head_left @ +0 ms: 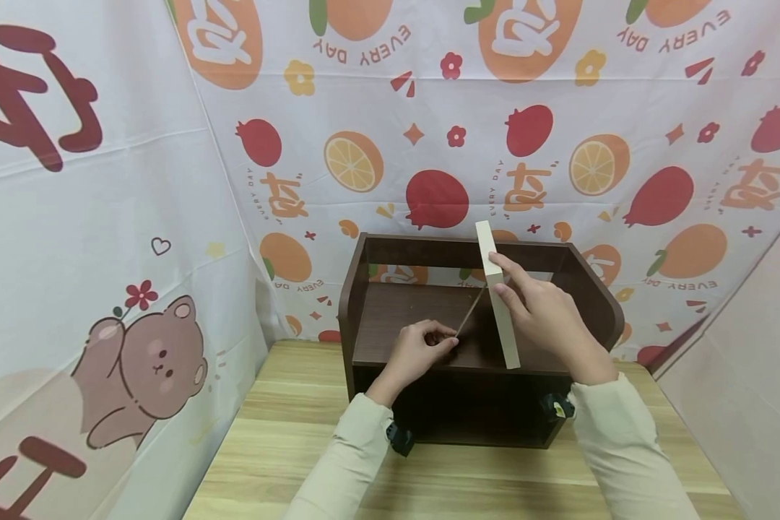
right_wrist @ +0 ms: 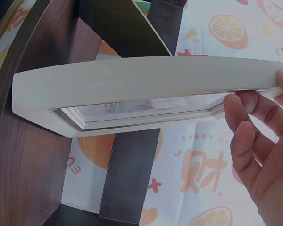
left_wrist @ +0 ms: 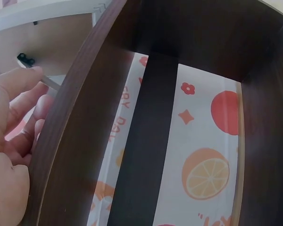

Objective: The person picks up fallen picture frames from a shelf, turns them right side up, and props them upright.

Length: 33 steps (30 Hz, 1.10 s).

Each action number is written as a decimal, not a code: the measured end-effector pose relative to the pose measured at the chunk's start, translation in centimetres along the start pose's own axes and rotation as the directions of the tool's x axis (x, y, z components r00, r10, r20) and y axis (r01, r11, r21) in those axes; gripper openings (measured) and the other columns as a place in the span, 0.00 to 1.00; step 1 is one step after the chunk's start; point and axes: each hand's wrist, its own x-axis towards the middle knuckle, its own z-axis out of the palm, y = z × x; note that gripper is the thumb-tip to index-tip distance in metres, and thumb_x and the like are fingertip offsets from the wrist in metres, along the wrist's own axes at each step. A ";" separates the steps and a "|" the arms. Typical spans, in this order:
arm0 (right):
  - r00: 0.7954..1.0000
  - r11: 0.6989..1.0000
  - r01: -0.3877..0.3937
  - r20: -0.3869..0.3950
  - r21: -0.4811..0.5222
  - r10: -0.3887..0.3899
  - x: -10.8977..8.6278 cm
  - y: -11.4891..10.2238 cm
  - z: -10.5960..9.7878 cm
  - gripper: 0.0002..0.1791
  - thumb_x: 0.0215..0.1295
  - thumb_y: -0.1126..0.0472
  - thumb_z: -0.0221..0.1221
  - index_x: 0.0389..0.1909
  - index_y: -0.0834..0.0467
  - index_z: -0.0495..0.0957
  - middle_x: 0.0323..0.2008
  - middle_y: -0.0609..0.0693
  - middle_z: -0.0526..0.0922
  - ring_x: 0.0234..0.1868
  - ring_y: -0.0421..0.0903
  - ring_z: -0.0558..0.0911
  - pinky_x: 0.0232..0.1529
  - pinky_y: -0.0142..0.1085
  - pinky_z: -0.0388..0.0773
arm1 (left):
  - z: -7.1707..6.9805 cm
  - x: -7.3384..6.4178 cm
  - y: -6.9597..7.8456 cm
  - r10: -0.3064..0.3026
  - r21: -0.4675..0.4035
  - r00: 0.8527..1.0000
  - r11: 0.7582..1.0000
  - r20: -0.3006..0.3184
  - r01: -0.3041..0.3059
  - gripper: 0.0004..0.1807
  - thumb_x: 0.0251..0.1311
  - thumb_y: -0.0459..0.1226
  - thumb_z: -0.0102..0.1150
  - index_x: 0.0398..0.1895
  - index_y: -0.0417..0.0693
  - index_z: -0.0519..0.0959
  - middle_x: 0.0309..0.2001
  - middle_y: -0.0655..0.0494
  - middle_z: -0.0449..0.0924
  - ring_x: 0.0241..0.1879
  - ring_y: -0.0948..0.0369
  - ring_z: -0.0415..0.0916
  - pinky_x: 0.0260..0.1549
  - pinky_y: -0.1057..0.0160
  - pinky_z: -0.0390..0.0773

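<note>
At twelve o'clock, a white cloth backdrop [head_left: 364, 101] is printed with oranges, red fruit and small flowers. A pale hanging [head_left: 117, 217] with a brown bear covers nine o'clock; a plain pale wall [head_left: 747, 390] fills four. At six, the light wood-grained worktop [head_left: 286, 419] carries a dark brown shelf [head_left: 429, 296].

The left sleeve [head_left: 354, 451] and right sleeve [head_left: 617, 440] are pale cream, long and softly creased, each reaching the wrist. A small, blocky black camera [head_left: 400, 438] sits beside the left one; another dark camera [head_left: 551, 405], by the right, bears a yellowish mark [head_left: 559, 409].
</note>
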 end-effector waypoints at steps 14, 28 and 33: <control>0.996 0.999 -0.016 0.093 0.036 0.013 1.0 -0.3 -0.5 0.26 0.76 0.53 0.46 0.73 0.44 0.58 0.17 0.44 0.72 0.19 0.39 0.70 0.29 0.40 0.69 | -0.8 1.5 -0.1 -0.083 -0.146 0.995 0.985 0.053 0.090 0.08 0.63 0.38 0.62 0.42 0.49 0.85 0.32 0.54 0.81 0.28 0.62 0.71 0.26 0.67 0.71; 0.993 0.999 -0.035 0.110 0.010 0.033 1.9 -1.2 -0.2 0.27 0.74 0.56 0.48 0.71 0.50 0.58 0.22 0.49 0.75 0.20 0.43 0.72 0.27 0.42 0.71 | -1.5 2.7 -0.5 -0.137 -0.198 0.986 0.968 0.097 0.154 0.09 0.63 0.38 0.61 0.44 0.47 0.84 0.33 0.51 0.82 0.28 0.62 0.75 0.28 0.65 0.74; 0.994 0.999 -0.047 0.099 -0.004 0.047 2.2 -1.7 0.1 0.27 0.74 0.55 0.48 0.71 0.52 0.58 0.22 0.50 0.76 0.19 0.43 0.72 0.24 0.42 0.70 | -1.6 2.9 -0.6 -0.159 -0.197 0.984 0.965 0.082 0.173 0.09 0.63 0.38 0.61 0.44 0.48 0.84 0.34 0.50 0.82 0.27 0.63 0.75 0.28 0.65 0.75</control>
